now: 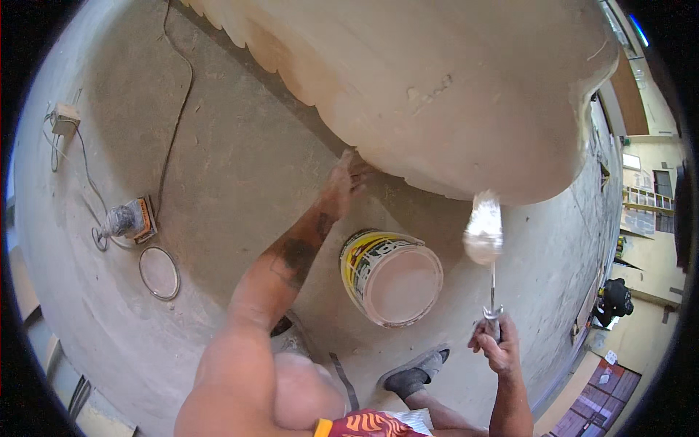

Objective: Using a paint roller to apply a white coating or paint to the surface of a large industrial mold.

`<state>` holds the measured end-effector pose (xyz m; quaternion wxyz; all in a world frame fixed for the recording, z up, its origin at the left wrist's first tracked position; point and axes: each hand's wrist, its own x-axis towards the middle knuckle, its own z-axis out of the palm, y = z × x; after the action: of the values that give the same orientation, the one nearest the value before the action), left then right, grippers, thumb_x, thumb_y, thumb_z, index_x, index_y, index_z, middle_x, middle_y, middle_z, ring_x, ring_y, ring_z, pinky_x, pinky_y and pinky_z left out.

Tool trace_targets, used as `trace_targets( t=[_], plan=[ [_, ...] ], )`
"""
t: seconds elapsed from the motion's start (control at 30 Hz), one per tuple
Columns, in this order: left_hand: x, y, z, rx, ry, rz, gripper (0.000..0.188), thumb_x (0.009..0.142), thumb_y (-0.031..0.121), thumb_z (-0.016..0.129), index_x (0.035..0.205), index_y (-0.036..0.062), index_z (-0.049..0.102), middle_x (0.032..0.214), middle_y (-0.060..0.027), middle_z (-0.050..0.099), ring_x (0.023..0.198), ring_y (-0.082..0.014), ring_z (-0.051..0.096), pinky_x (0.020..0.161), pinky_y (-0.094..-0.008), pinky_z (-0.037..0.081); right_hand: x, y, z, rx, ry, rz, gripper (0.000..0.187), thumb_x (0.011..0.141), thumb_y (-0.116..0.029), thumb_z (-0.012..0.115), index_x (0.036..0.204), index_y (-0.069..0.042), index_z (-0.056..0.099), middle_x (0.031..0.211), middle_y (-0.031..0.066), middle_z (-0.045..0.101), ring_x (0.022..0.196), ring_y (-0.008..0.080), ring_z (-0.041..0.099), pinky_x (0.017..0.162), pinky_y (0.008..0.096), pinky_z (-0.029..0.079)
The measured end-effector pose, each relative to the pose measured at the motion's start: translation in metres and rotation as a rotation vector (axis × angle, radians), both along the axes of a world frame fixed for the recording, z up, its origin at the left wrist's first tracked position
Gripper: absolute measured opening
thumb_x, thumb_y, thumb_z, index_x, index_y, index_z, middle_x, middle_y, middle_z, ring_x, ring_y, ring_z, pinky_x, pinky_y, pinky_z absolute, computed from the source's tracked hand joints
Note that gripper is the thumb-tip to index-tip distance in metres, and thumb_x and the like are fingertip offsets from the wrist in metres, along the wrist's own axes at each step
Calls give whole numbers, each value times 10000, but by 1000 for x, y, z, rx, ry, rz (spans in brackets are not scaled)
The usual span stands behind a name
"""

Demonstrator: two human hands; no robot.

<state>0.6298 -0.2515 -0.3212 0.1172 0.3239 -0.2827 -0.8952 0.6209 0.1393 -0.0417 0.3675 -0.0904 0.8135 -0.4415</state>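
Observation:
In my right hand [500, 346] is the handle of a trowel-like tool [485, 237] with a thin metal shank. Its pale, shiny head looks coated with white paste and sits at the lower edge of a large, smooth, beige curved form [466, 109]. My left hand [348, 178] is stretched forward, fingers apart and slightly bent, at the form's scalloped left edge; whether it touches is hard to tell. Between my arms stands a yellow, white and black bucket [353, 273]. Its round top shows a flat pale surface, paste or a lid, I cannot tell which.
On the dusty floor at left lie an orange and grey power tool [131, 221], a round lid or hoop [159, 273], a cable [175, 120] and a small box with wires [65, 119]. My shoe [415, 371] is below the bucket. A dark bag-like object [615, 300] and yellow ladder [648, 199] are far right.

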Motion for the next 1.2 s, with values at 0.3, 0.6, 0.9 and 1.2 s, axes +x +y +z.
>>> trace_targets(
  t=[0.3, 0.6, 0.9, 1.2],
  plan=[
    [117, -4, 46, -581, -66, -498, 588, 1079, 572, 454, 1234, 55, 686, 1106, -72, 688, 1085, -213, 629, 934, -364, 511, -24, -19, -4, -120, -31, 43, 270, 934, -9, 586, 1171, -62, 466, 705, 63, 546, 479, 123, 493, 414, 262, 394],
    [114, 47, 51, -1099, -311, -1089, 402, 1013, 313, 552, 1186, -18, 701, 1091, -325, 702, 1054, -413, 724, 855, -463, 569, -11, 13, 9, -144, -140, 37, 270, 955, -95, 638, 1175, -68, 485, 671, 57, 534, 451, 135, 482, 414, 269, 398],
    [102, 72, 176, -464, -145, -393, 327, 974, 356, 690, 897, 41, 652, 791, -11, 573, 708, -127, 542, 652, -324, 479, -25, 21, 13, -245, -118, 98, 236, 959, -124, 658, 1117, -34, 507, 655, 51, 534, 447, 132, 488, 416, 274, 412],
    [160, 41, 255, -449, -153, -535, 431, 978, 424, 726, 1074, 28, 586, 778, 45, 455, 664, -60, 447, 560, -256, 393, -4, 5, 2, -220, -145, 124, 166, 972, -89, 666, 996, -69, 502, 724, 58, 590, 507, 136, 562, 454, 288, 476]
  ],
)
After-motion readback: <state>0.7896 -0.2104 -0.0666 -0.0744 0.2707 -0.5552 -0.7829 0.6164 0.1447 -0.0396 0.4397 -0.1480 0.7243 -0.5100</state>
